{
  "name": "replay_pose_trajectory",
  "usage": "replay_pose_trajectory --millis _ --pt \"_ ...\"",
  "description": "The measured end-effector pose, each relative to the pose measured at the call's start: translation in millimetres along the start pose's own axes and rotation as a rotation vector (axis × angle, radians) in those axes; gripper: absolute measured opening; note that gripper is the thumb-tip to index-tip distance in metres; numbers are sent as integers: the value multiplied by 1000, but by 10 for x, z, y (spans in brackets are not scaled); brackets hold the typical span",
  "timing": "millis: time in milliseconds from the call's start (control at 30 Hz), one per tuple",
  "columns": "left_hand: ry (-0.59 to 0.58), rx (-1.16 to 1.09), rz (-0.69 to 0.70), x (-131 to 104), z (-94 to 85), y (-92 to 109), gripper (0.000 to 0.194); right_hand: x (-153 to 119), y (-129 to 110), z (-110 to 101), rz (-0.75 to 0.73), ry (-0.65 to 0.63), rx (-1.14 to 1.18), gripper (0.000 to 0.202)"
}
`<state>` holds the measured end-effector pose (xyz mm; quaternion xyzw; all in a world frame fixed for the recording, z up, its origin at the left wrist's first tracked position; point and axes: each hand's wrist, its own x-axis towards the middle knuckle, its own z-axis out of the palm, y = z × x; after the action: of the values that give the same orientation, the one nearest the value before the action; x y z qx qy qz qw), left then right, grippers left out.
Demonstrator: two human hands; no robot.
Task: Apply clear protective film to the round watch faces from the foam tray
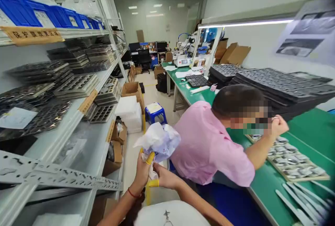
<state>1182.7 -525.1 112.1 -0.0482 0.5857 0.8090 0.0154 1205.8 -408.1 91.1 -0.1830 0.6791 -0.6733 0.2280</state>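
A crumpled white plastic bag with faint print (163,142) is held up in front of me. My left hand (142,168), with yellow finger covers and a red string at the wrist, is closed on the bag's lower left part. Just right of it, my right hand (164,177) grips the gathered lower end of the bag, a yellow cover on one fingertip. The bag hides some of the fingers.
A person in a pink shirt (209,142) leans over the green table (309,124) close on my right, beside a tray of parts (295,159). Metal shelves (70,128) line the left. A blue stool (155,114) and boxes (131,91) stand ahead.
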Motion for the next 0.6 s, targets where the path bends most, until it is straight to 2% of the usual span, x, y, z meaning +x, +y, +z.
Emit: replay_pose_trajectory --millis 100,133,200,300,433,500,600 --pt "143 10 -23 129 -596 141 46 527 157 455 94 -65 81 56" --pt "188 6 -22 183 -773 163 46 642 206 525 124 -81 78 49" --pt "267 -8 -6 316 -1086 193 46 821 300 537 185 -87 63 38" --pt "394 -30 32 574 -1464 248 51 1033 426 313 264 -15 34 26" --pt "500 -12 21 1008 -1816 368 54 1330 575 -153 361 210 14 18" --pt "490 7 -3 1302 -1905 415 52 1522 645 -388 408 319 15 22" --pt "456 26 -21 1892 -1906 441 51 1886 728 -751 456 432 27 27"
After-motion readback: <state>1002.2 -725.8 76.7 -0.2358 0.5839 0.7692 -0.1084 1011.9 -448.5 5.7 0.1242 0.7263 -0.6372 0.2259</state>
